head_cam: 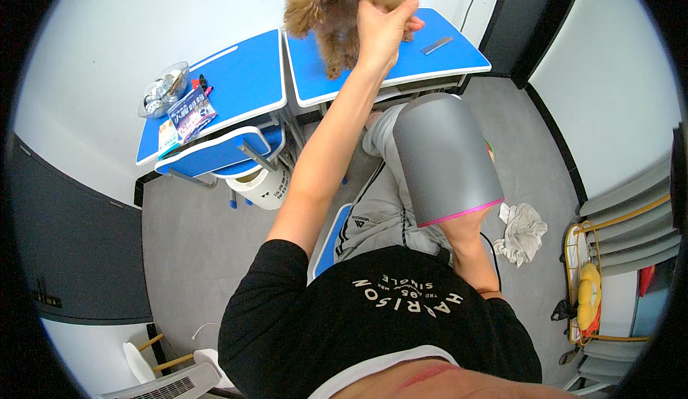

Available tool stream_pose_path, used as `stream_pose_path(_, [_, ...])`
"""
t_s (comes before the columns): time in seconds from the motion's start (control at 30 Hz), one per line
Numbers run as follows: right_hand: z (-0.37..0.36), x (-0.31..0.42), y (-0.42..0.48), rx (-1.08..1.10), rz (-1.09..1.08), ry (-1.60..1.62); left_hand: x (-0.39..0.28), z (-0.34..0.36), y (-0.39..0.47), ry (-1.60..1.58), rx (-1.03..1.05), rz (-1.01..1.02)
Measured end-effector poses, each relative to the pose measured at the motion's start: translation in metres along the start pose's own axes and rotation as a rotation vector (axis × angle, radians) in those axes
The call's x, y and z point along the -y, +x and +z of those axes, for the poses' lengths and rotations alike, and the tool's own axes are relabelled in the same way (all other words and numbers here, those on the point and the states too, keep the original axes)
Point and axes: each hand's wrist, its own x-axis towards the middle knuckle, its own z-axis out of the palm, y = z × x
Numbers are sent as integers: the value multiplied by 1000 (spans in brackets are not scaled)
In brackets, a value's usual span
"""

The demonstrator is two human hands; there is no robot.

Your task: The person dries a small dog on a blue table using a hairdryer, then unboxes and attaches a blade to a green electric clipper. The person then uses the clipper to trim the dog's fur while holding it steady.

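Note:
A curly brown dog [338, 17], cut off by the top edge, is on the right blue desk [457, 57]. My left hand [384, 30] reaches up to the dog and grips it, its fingers partly hidden by the fur. A big grey cylinder with a pink rim, seemingly the head of a hair dryer [446, 157], is held up over my right knee. Most of my right hand [467, 227] is behind it; my wrist shows below the rim, with a black cord beside the forearm. A metal comb [437, 45] lies on the desk, right of the dog.
The left blue desk [242, 76] bears a clear bowl [164, 90] of small things and a printed packet [192, 114]. A blue chair [215, 151] and a white bin [263, 186] stand below. A crumpled cloth [521, 232] lies on the floor, left of a gold-framed rack [572, 286].

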Motion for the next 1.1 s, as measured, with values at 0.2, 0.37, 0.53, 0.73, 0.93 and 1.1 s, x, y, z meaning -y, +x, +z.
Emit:
stream_pose_path(0.2, [-5,-6,-12,8,11,6,6,16,21,30,87,33])
stream_pose_path(0.37, [-13,3,-8,17,102,117,48,-16,-21,157,88,-180])
stream_pose_path(0.53, [-17,-5,-32,-143,321,173,95,-94,-90,118,41,-572])
stream_pose_path(0.73, [-25,-21,-55,35,394,150,94,-122,-76,216,163,-381])
stream_pose_path(0.93, [-38,-20,-55,-55,423,181,56,-72,-30,-299,0,-137])
stream_pose_path(1.1, [-30,0,-35,62,211,174,-7,-80,31,-238,48,58])
